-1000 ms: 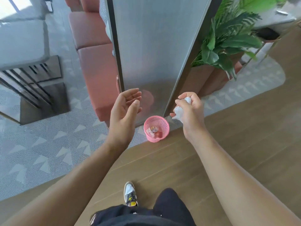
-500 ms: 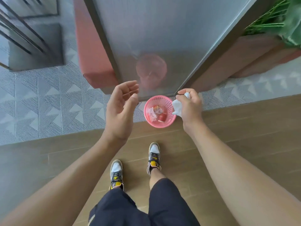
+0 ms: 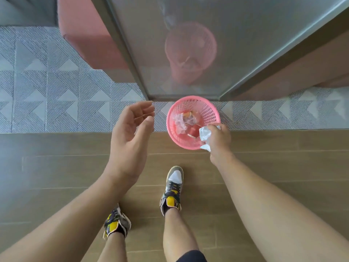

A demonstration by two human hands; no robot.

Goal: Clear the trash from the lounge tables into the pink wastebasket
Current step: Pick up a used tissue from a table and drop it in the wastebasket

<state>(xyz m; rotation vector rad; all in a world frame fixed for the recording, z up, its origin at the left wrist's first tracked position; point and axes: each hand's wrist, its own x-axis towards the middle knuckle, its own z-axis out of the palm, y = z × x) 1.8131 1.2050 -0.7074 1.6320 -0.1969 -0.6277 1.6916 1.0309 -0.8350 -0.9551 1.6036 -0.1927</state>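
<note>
My right hand [image 3: 220,138] grips a crumpled white tissue [image 3: 204,134] over the pink wastebasket [image 3: 211,112] rim — my left hand [image 3: 130,133] hovers beside it, fingers relaxed.

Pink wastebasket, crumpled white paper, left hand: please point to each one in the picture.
pink wastebasket [image 3: 209,110]: head view, on its far mesh wall.
crumpled white paper [image 3: 204,133]: head view, on the exposed wad.
left hand [image 3: 130,133]: head view, on the palm.

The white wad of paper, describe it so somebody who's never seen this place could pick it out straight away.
Find the frosted glass panel; at its foot a pink wastebasket stands on the floor. At the basket's near right rim, the right hand grips the white wad of paper. Unlike the trash lying inside, it is plain white and held in a hand.
</note>
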